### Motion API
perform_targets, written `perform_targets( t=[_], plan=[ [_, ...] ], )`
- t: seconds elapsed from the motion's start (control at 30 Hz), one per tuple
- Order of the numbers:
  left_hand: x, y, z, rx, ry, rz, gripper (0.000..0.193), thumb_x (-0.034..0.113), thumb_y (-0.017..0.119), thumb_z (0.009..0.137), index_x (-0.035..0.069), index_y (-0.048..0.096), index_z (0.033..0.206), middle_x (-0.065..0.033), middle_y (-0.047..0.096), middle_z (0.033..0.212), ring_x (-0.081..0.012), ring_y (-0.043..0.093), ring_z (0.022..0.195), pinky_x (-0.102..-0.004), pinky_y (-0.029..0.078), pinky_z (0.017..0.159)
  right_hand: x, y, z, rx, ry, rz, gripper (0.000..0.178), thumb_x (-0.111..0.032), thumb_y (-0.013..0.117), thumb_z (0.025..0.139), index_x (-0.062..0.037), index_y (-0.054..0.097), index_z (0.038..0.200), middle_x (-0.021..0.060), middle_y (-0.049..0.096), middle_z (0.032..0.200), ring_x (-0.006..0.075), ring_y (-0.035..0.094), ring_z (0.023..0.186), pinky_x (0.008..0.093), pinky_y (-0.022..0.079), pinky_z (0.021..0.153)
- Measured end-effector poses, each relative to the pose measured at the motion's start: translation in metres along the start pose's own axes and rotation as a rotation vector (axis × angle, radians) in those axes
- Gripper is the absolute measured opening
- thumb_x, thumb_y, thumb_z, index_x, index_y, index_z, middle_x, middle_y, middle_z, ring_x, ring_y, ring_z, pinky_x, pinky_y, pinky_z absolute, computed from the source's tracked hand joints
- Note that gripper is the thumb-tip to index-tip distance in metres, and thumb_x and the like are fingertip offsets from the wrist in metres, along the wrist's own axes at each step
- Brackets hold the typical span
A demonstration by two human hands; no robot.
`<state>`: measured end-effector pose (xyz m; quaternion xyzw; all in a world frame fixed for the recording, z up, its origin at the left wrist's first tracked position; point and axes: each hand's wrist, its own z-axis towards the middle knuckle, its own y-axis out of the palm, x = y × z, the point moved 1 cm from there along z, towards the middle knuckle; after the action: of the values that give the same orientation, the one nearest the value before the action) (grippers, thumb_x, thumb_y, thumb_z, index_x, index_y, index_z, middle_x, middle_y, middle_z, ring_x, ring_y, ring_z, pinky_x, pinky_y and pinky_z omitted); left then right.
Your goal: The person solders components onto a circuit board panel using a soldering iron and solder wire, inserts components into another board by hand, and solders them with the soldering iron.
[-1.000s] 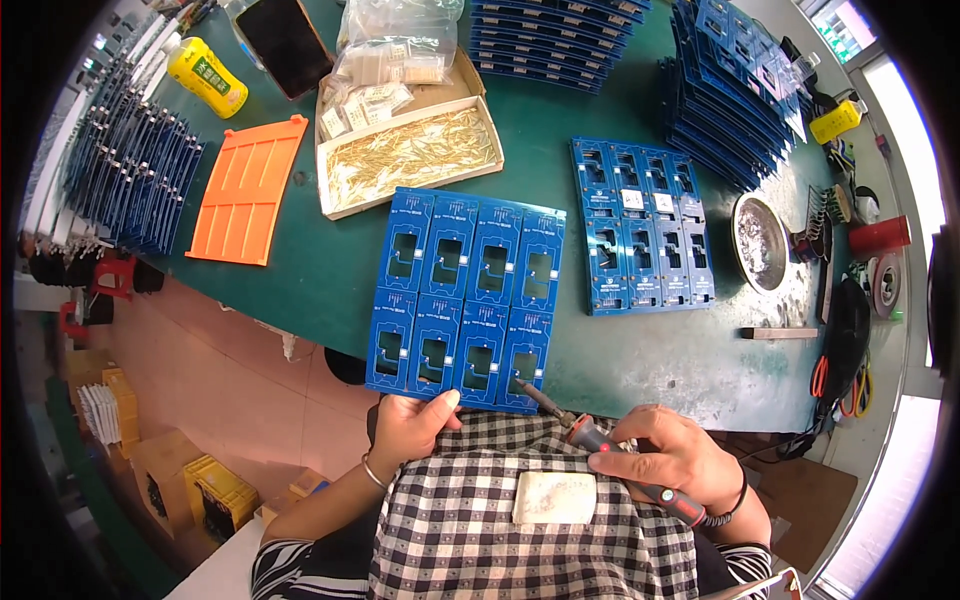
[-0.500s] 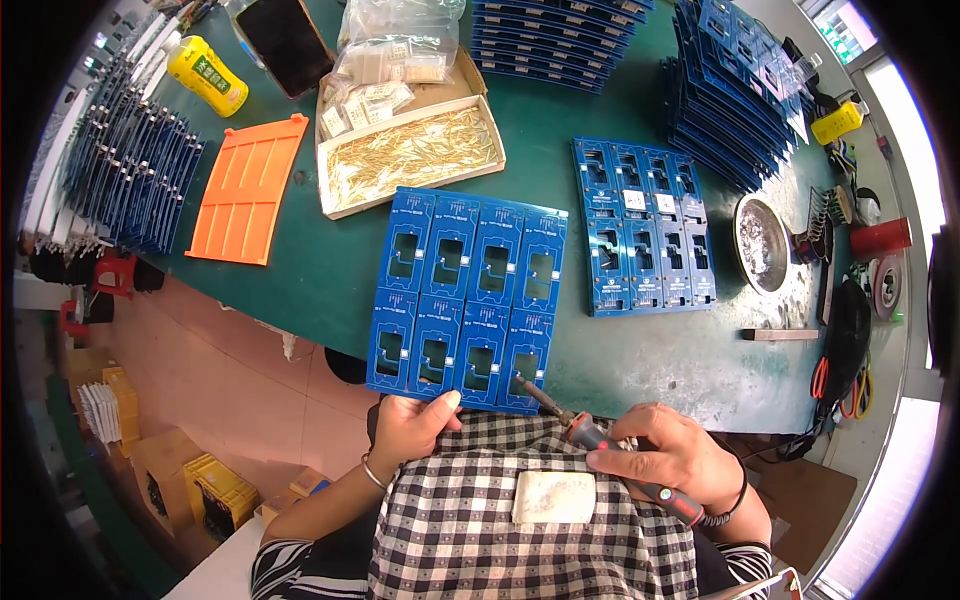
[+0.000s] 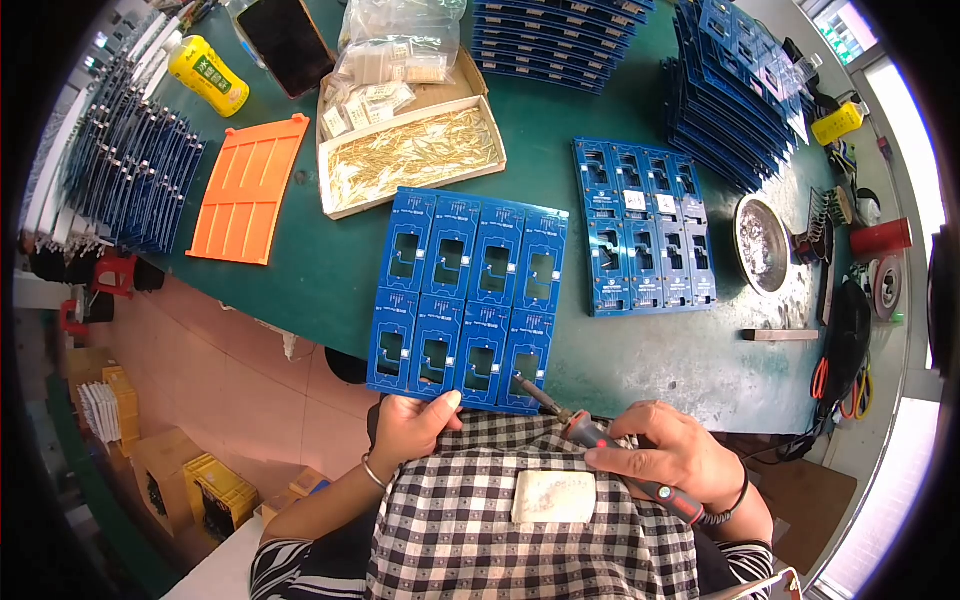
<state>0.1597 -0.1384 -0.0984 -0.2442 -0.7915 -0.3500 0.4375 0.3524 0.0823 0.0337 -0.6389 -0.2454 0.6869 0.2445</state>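
A blue circuit board panel (image 3: 460, 300) with rows of rectangular cutouts is tilted up over the table's near edge. My left hand (image 3: 412, 428) grips its lower edge, thumb on the face and the other fingers beneath. In my right hand (image 3: 675, 455) is a soldering iron (image 3: 588, 433) with a grey and red handle, held between thumb and fingers. The iron's tip rests at the lower right unit of the panel, beside its cutout. Whether solder is melting there is too small to see.
Right of the panel lies another blue board panel (image 3: 646, 285). Behind stand board stacks (image 3: 560, 45) and an open box of thin gold pins (image 3: 410, 160). An orange tray (image 3: 248, 190) is at left. A round metal bowl (image 3: 760, 245) and a metal bar (image 3: 780, 335) sit at right.
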Motion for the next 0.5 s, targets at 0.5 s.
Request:
perform_targets(
  t=[0.5],
  plan=[
    [0.0002,0.0002,0.0006,-0.011,0.019,-0.005,0.016,0.006,0.059,0.089,-0.002,0.062,0.102,-0.0077,0.066,0.089,-0.0093,0.062,0.065,-0.0231,0.055,0.056,-0.0002,0.0011,-0.0003,0.017,0.022,0.002,0.047,-0.006,0.075,0.062,-0.0119,0.068,0.108,0.0070,0.055,0.098,0.0224,0.059,0.081,0.0341,0.053,0.072]
  ],
)
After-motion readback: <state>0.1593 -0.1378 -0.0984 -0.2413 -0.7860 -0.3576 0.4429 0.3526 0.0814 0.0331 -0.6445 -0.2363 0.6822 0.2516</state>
